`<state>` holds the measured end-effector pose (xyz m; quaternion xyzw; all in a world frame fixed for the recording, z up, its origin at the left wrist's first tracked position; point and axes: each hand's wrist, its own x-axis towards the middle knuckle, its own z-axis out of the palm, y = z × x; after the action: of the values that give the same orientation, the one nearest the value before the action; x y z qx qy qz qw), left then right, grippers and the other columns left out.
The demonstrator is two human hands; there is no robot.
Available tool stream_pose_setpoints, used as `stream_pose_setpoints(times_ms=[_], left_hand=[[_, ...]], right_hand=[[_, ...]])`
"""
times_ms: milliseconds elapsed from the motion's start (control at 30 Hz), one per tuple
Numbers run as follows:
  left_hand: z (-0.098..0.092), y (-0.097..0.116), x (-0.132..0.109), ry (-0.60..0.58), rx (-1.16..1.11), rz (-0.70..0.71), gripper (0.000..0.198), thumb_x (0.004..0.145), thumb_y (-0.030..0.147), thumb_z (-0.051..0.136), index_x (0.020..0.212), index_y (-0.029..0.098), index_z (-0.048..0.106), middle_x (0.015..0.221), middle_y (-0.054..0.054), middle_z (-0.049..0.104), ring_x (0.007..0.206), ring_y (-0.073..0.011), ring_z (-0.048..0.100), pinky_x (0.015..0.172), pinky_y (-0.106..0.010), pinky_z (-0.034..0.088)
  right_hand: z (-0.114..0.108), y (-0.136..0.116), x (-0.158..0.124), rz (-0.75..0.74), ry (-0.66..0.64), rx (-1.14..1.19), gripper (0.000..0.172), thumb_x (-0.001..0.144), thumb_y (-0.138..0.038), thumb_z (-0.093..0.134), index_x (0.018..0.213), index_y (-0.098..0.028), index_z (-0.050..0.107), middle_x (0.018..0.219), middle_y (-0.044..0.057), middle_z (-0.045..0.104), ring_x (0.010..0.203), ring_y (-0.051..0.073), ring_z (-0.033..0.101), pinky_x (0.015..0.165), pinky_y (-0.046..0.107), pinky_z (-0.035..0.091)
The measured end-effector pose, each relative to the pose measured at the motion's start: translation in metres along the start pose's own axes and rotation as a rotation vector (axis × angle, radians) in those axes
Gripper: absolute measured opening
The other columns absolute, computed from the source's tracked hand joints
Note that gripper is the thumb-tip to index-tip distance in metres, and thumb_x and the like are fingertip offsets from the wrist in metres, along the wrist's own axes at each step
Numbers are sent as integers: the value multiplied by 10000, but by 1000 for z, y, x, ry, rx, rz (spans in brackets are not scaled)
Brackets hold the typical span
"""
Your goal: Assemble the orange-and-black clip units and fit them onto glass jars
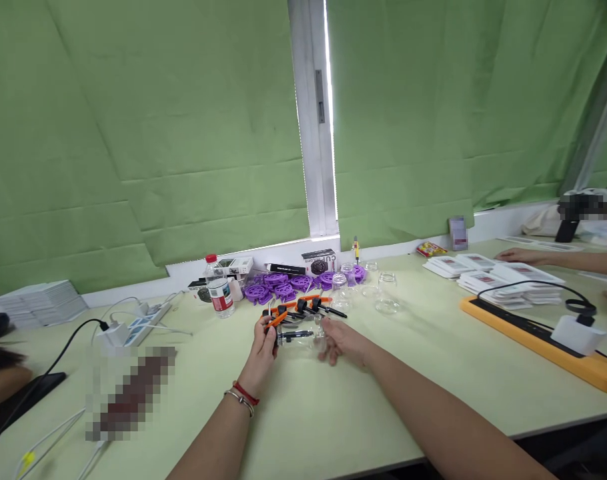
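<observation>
My left hand (263, 339) is closed around a black-topped piece with an orange handle (276, 320); its black rod (297, 335) lies sideways within a clear glass jar (308, 340). At the other end of that jar, the fingers of my right hand (342, 341) grip the glass. Whether the two parts are joined is unclear. Just behind my hands lie several similar black parts (316, 307) with rods and orange pieces. More clear glass jars (386, 293) stand on the table to the right of them.
Purple plastic pieces (283, 285) are heaped behind, beside a red-capped bottle (219, 290). Left are a power strip (146, 323) and cables. On the right lie white card stacks (503, 277), an orange-and-black bar (533, 340) with a white charger (578, 335), and another person's hand (518, 256).
</observation>
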<state>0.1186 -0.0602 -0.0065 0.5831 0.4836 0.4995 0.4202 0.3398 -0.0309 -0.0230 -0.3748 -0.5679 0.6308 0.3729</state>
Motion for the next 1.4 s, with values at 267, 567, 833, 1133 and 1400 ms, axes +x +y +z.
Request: stream_pose_setpoints(times_ms=[267,567,833,1133,1400], left_hand=[[-3,0,1,0,-4,-7,500,846,596,384,1228,281,315,771,30,416,615,-102,368,571,-222,368],[0,2,-3,5,-6,2,483,855,573,397,1237,284,338,837,9,416,649,-101,389,593,-219,387],[-5,1,0,49,-43,-48,516,835,601,400,1239,291,318,918,-18,502,665,-105,413,611,-218,404],[-1,5,-3,10,-28,-16,519,828,600,423,1235,291,329,989,-29,474,685,-104,409,625,-228,413],[-3,2,0,12,-25,-9,512,837,587,411,1234,281,309,846,0,476,633,-108,380,597,-236,393]], right_hand=[[-3,-6,-4,-157,-60,-76,766,694,-446,718,1355,-308,357,1214,104,503,656,100,612,549,245,510],[0,9,6,94,3,12,736,800,-737,301,1239,-154,394,786,95,646,472,128,584,350,197,395],[2,-8,-7,-216,-15,-51,830,658,-397,761,1364,-310,335,1310,118,427,726,106,617,629,268,526],[4,0,1,20,37,3,709,781,-724,386,1193,-151,449,843,102,628,526,130,592,368,205,418],[-1,-7,-5,-205,-26,-14,738,660,-361,755,1313,-293,419,1288,100,442,793,126,598,648,284,534]])
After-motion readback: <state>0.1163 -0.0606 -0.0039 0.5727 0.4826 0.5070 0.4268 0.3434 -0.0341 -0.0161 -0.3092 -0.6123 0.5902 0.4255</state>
